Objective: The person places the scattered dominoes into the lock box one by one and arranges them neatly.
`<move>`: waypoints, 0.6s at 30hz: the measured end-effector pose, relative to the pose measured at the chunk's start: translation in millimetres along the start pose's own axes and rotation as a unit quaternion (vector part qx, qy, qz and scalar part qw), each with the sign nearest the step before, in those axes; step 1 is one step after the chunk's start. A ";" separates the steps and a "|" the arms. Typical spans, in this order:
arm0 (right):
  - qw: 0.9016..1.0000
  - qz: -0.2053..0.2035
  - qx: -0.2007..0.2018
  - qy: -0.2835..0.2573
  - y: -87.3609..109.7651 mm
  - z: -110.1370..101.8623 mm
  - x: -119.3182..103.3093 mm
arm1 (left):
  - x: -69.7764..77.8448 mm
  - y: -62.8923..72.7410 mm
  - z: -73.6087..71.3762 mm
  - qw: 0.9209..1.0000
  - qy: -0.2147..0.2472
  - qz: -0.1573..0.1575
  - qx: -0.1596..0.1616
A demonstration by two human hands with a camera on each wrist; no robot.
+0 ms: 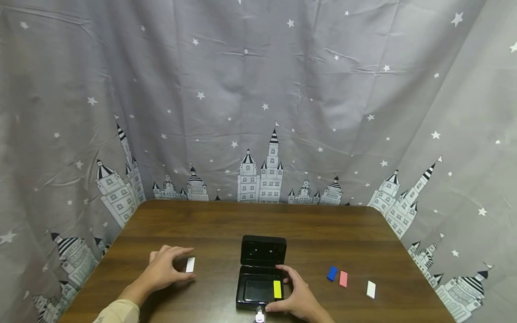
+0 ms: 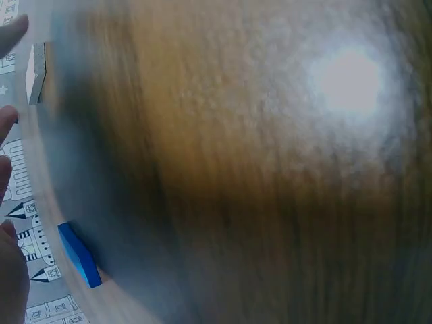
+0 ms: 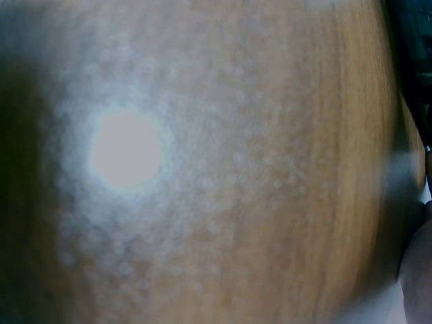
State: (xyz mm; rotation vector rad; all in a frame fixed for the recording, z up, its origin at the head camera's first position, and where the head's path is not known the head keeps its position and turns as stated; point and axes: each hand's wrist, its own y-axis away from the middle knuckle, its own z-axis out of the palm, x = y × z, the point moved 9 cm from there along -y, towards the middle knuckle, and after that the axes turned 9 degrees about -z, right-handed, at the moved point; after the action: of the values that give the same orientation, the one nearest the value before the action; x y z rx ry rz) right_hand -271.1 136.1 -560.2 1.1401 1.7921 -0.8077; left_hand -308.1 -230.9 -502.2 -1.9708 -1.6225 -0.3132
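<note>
- While the white block (image 1: 190,264) lies on the wooden table (image 1: 210,224), left of the black box, the left hand (image 1: 163,269) reaches about it: thumb on the near side, fingers on the far side, spread apart with a gap to the block.
- The black box (image 1: 256,290) stands open at the middle of the table's near half, its lid (image 1: 263,251) raised at the back.
- Inside the box, against the right side, lies a yellow block (image 1: 277,289).
- The right hand (image 1: 300,296) grips the box's right side, thumb at the near corner and fingers curled by the hinge end.
- At the box's front edge sits a small silvery piece (image 1: 260,315), too small to make out.
- Right of that hand lie a blue block (image 1: 332,273) and a pink block (image 1: 343,279), near each other, then a second white block (image 1: 371,290) farther right.
- The left wrist view shows a blue piece (image 2: 79,255) near the left hand's fingers; whether it is the same blue block, I cannot tell.
- Behind the table hangs a grey curtain (image 1: 226,76) printed with stars and castles.
</note>
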 end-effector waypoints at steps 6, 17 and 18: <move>1.000 -0.001 0.000 -0.002 -0.7 -0.6 -0.2 | -4.8 0.5 2.5 1.000 -0.016 -0.006 -0.019; 1.000 -0.007 0.002 -0.003 -1.2 -0.1 -1.6 | -8.5 1.6 8.9 0.999 -0.025 -0.025 -0.037; 1.000 -0.008 0.002 -0.004 -1.2 0.1 -2.1 | -8.2 1.3 9.5 0.999 -0.024 -0.025 -0.040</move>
State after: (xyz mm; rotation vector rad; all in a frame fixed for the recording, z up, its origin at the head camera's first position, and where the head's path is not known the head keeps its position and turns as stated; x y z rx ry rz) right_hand -271.6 134.8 -558.3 1.1249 1.7961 -0.8243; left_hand -310.4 -232.6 -514.6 -2.0130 -1.7152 -0.3580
